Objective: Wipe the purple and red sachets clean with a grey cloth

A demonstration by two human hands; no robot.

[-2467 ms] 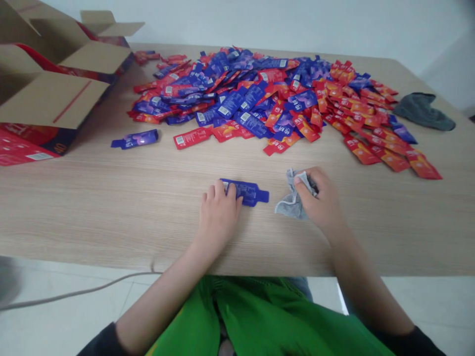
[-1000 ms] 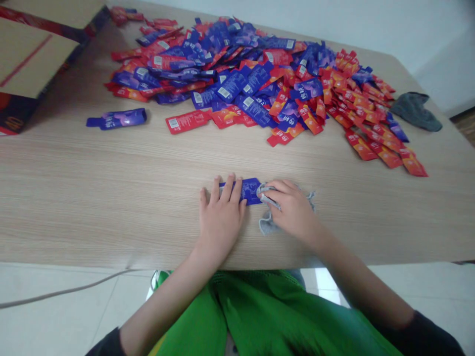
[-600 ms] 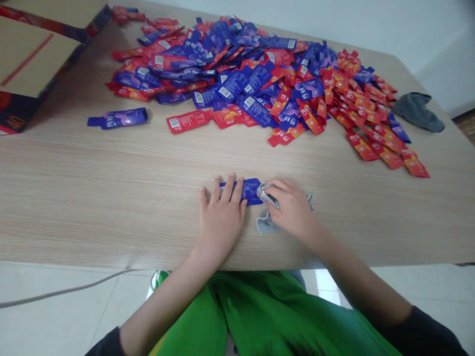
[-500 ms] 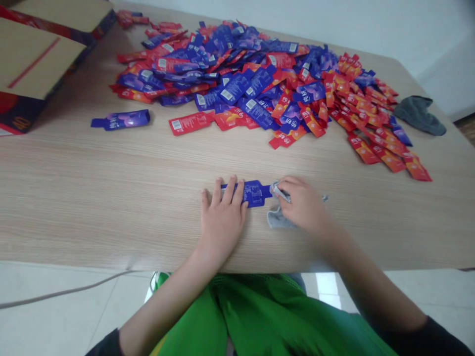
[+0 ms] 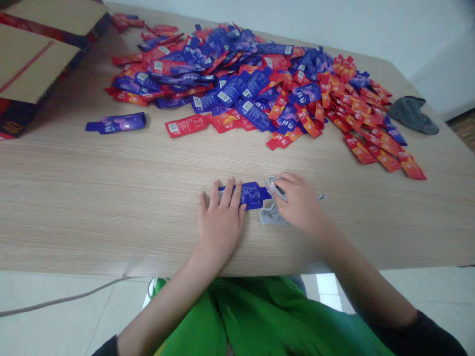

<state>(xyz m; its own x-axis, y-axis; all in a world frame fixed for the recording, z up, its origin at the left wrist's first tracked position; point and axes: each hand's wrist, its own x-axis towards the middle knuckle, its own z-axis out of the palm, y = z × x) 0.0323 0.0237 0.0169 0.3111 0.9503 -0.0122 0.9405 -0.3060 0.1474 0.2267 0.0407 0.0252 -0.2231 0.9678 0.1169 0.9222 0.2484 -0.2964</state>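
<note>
Flat under left-hand fingers (image 5: 226, 190), a blue printed sachet (image 5: 253, 195), white-lettered.

Light wood surface (image 5: 92, 198), and most of the far half is buried under a big heap of red and blue packets (image 5: 256, 84). One blue packet (image 5: 117, 122) sits alone off to the left, another blue one (image 5: 252, 194) near the front edge beside a light grey rag (image 5: 270, 216). Dark grey cloth (image 5: 412, 114) far right, open cardboard box (image 5: 29, 64) far left
</note>
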